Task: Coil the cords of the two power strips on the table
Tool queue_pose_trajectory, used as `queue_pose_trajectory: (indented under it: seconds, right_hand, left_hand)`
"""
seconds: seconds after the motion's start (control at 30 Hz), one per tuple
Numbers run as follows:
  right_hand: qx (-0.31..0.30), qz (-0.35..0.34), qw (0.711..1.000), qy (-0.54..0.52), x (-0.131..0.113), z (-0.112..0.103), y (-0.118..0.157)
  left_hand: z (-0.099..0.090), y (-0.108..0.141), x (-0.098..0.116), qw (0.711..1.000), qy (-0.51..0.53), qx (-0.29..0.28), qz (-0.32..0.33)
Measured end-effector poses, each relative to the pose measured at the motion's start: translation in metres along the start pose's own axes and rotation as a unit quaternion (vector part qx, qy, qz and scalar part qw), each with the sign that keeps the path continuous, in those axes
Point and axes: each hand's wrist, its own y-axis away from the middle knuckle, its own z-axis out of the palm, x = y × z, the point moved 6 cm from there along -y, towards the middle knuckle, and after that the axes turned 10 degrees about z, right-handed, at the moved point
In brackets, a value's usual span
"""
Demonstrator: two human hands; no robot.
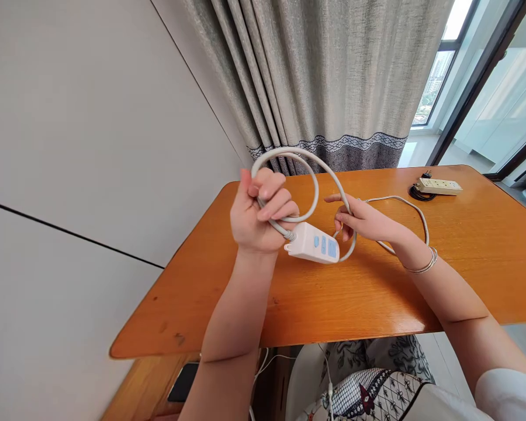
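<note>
My left hand (266,207) is raised above the table and closed around loops of a thick white power cord (318,158). From that cord hangs a white power strip (318,244) with blue labels, tilted just below and right of the fist. My right hand (355,217) is to the right, at the outer loop of the cord. Its index finger points left, while the other fingers curl loosely about the cord. Part of the grip is hidden behind the hand. More of the white cord lies curved on the table beyond my right wrist.
The wooden table (201,292) has rounded corners. At its back right lies a cream power strip (439,186) with a black cord (421,194). A grey curtain (333,76) hangs behind, and a pale wall panel (70,146) borders the left. A dark phone-like object (183,381) sits below the table edge.
</note>
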Motion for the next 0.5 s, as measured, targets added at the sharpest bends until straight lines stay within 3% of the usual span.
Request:
queue_pose_trajectory:
  seconds: [0.1,0.17,0.23,0.3,0.37,0.43,0.5]
  right_hand:
    - [0.040,0.012,0.987,0.157,0.002,0.004,0.000]
    - [0.026,0.027,0.979,0.199,0.005,0.003,0.002]
    - [-0.047,0.043,0.986,0.155,0.010,0.002,0.004]
    - [-0.159,0.042,0.985,0.058,0.014,0.002,0.007]
    - [-0.209,0.018,0.976,-0.054,0.014,-0.007,0.006]
    - [-0.130,-0.020,0.980,-0.150,0.014,-0.029,-0.001]
    - [0.039,-0.041,0.981,-0.185,0.018,-0.053,-0.008]
  left_hand:
    - [0.003,-0.004,0.006,0.998,0.056,0.012,0.023]
    - [0.009,-0.005,0.007,0.996,0.085,0.013,0.033]
    - [0.011,-0.005,0.009,0.995,0.088,0.014,0.050]
    - [0.008,-0.006,0.016,0.994,0.074,0.017,0.079]
    - [0.001,-0.009,0.027,0.992,0.061,0.019,0.113]
    - [-0.009,-0.012,0.038,0.988,0.047,0.017,0.145]
    - [-0.016,-0.014,0.043,0.986,0.032,0.016,0.163]
